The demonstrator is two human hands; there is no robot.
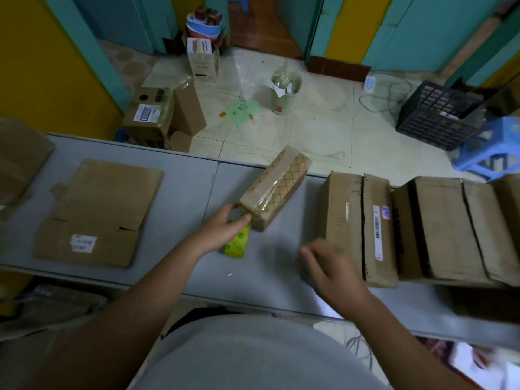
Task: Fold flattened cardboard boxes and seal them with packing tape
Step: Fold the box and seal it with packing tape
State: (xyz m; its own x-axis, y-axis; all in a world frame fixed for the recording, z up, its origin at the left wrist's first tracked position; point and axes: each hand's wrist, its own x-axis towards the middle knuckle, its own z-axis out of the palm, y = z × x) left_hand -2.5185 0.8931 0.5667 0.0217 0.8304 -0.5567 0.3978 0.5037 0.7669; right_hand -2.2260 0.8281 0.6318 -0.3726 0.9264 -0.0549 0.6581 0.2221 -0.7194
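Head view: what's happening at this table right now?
A person is taping a small folded box on the grey table. The left hand grips a tape roll at the box's near end; clear tape runs along its top. The right hand is motion-blurred beside a row of boxes, its grip unclear. A flattened cardboard box lies to the left, not yet folded.

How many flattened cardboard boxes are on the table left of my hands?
2. The large flattened box lies on the table left of the left hand; the second flattened box is at the far left, cut off by the frame. More may be hidden.
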